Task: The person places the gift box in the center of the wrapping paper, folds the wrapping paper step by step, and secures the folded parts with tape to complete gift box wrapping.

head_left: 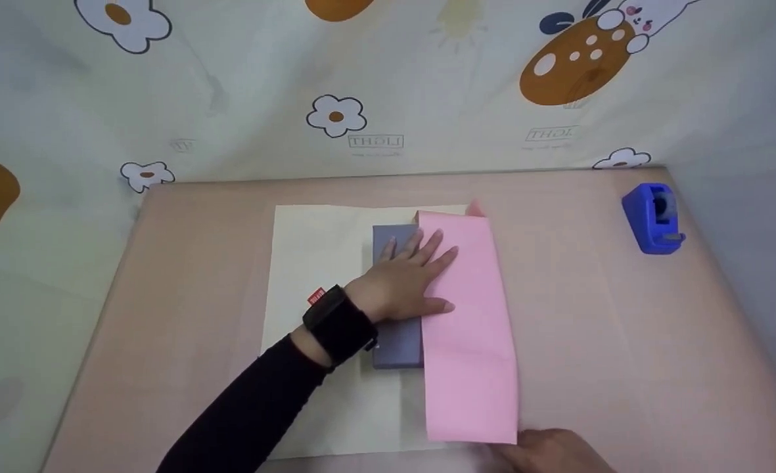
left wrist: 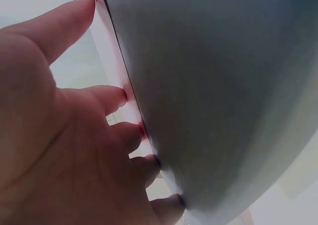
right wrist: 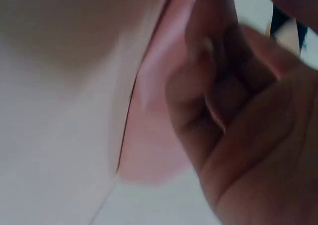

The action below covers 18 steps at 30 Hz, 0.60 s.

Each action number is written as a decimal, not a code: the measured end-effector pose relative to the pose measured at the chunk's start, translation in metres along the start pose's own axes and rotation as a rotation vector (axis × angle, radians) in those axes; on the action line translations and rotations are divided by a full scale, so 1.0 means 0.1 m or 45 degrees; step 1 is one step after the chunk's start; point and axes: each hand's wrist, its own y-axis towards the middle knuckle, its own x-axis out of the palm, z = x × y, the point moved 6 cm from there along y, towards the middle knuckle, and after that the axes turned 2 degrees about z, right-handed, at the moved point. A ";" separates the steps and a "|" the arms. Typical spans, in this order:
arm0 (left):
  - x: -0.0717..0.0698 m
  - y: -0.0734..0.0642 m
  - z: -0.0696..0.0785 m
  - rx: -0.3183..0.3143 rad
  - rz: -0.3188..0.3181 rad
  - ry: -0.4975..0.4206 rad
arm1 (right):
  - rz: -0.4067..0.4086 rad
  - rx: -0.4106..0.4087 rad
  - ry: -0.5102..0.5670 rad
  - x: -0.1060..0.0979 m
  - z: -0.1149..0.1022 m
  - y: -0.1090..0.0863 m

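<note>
A grey box lies on a cream sheet of paper, and a long pink paper flap is folded over its right part. My left hand rests across both, fingers spread, with its fingertips on the pink paper and the box. The left wrist view has the spread left fingers along the box's edge, the grey box filling much of that view. My right hand, partly cut off by the frame, is at the flap's lower right corner. Its fingers curl beside the pink paper in the right wrist view.
A blue tape dispenser stands at the far right of the pinkish table. Behind the table hangs a pale cloth printed with flowers. A small pink paper tip sticks up at the flap's top right.
</note>
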 end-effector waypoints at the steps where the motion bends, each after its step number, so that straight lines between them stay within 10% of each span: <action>1: 0.00 -0.01 -0.01 -0.002 0.006 -0.003 | 0.100 -0.035 -0.116 0.01 -0.07 0.01; 8: 0.02 -0.05 -0.04 0.001 0.039 -0.036 | 0.426 0.120 -0.537 0.06 -0.26 0.07; 18: -0.02 0.00 0.01 0.013 0.009 -0.006 | 0.248 0.428 -0.608 0.18 -0.22 -0.05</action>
